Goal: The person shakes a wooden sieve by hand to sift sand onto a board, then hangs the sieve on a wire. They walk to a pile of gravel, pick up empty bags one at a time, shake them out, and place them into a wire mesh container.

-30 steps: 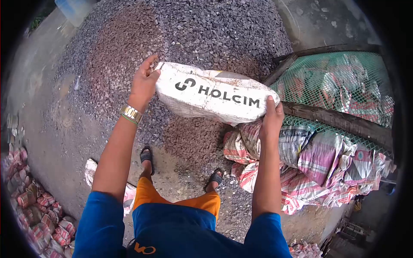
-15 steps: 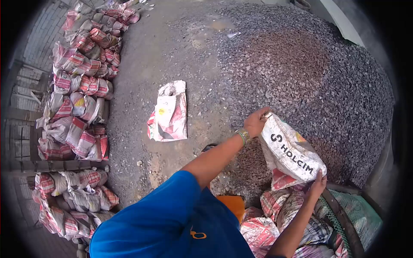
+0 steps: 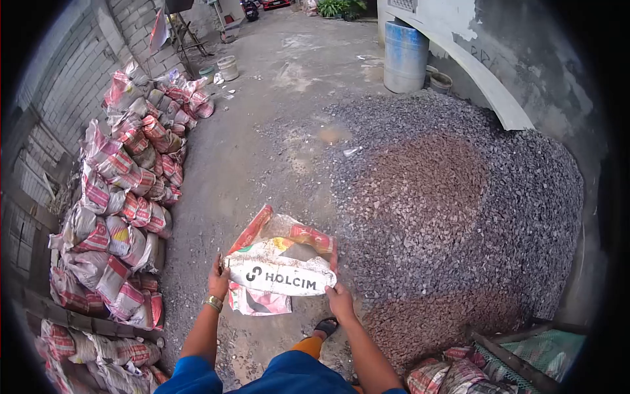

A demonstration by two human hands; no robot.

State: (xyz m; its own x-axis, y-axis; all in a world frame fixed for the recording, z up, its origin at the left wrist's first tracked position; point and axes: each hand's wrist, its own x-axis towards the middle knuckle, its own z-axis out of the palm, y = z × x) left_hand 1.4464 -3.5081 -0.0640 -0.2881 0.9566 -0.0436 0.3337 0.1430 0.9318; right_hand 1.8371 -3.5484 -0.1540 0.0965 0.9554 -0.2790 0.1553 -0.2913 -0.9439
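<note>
A white and red HOLCIM cement sack [image 3: 282, 276] is stretched out in front of me, its lettering facing up. My left hand [image 3: 218, 279] grips its left corner, with a watch on that wrist. At the lower right corner, my right hand [image 3: 340, 302] pinches the sack's edge. Beneath the held sack lies another cement sack [image 3: 262, 303] on the ground, mostly covered from view. The far part of the held sack is folded and shows red and yellow patches.
Filled sacks [image 3: 134, 177] are piled along the left wall. A gravel heap [image 3: 446, 203] spreads on the right. More sacks [image 3: 453, 374] lie near a green net [image 3: 545, 354]. A blue drum [image 3: 405, 58] and a bucket [image 3: 228, 67] stand further back.
The sack has swung from above the gravel on the right to over the sack on the ground. Both hands still hold it. My view has tilted up, showing more of the yard.
</note>
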